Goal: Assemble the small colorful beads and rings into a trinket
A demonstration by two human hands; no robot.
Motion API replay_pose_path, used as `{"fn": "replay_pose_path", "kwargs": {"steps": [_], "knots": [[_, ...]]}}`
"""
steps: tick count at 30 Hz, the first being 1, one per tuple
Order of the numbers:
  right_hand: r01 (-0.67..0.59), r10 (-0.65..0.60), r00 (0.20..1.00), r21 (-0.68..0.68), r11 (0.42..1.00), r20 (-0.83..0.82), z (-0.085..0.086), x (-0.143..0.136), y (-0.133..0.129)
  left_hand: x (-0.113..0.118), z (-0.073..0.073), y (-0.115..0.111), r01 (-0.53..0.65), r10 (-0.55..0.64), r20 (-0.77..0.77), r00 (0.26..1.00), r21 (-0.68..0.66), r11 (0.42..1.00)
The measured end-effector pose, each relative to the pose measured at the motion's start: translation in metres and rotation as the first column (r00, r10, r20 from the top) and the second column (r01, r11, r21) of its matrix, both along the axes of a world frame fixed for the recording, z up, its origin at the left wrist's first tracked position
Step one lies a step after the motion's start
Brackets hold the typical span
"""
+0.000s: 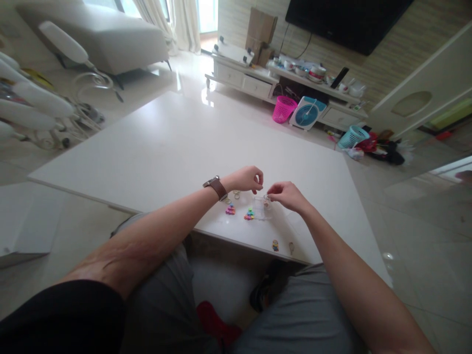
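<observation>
My left hand [250,179] hovers above the white table [177,132], its fingers curled with thumb and index finger close together; anything between them is too small to make out. Pinched in my right hand [285,193] is a small metal ring [266,197] over a clear plastic box [260,210]. Two colourful triangular pieces [230,210] [249,214] lie left of the box. Rings [236,194] rest beneath my left wrist. Near the front edge are a yellow and blue figure charm [275,245] and a small metallic item [291,247].
The table's front edge [243,240] runs just before my knees. Beyond the table stand a low white cabinet [254,86], a pink basket [283,109], a blue fan [307,114] and a turquoise basket [353,137]. White chairs [40,105] stand at the left.
</observation>
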State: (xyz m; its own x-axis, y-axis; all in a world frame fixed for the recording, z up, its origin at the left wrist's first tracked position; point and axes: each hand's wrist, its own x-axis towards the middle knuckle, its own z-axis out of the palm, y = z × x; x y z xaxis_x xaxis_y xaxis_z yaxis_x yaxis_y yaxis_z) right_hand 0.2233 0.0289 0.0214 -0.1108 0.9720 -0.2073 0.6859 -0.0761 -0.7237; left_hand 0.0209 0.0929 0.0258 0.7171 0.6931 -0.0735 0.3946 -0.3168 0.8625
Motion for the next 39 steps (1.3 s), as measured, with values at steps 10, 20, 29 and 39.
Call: {"fn": "replay_pose_path", "kwargs": {"steps": [10, 20, 29, 39], "knots": [[-0.150, 0.153, 0.938, -0.033, 0.988, 0.311, -0.007, 0.001, -0.001, -0.003, 0.004, 0.000, -0.002, 0.004, -0.016, 1.000, 0.127, 0.992], [-0.215, 0.188, 0.880, 0.013, 0.976, 0.435, -0.005, 0.004, -0.001, -0.004, 0.001, 0.003, 0.028, -0.018, -0.049, 0.999, 0.195, 0.980], [-0.177, 0.166, 0.863, -0.023, 0.984, 0.478, -0.013, 0.004, 0.000, -0.006, 0.001, 0.003, 0.032, 0.004, -0.119, 0.993, 0.305, 0.952], [-0.170, 0.107, 0.844, 0.073, 0.983, 0.525, -0.004, 0.004, 0.000, -0.007, -0.003, 0.006, 0.055, 0.051, -0.205, 0.977, 0.480, 0.875]]}}
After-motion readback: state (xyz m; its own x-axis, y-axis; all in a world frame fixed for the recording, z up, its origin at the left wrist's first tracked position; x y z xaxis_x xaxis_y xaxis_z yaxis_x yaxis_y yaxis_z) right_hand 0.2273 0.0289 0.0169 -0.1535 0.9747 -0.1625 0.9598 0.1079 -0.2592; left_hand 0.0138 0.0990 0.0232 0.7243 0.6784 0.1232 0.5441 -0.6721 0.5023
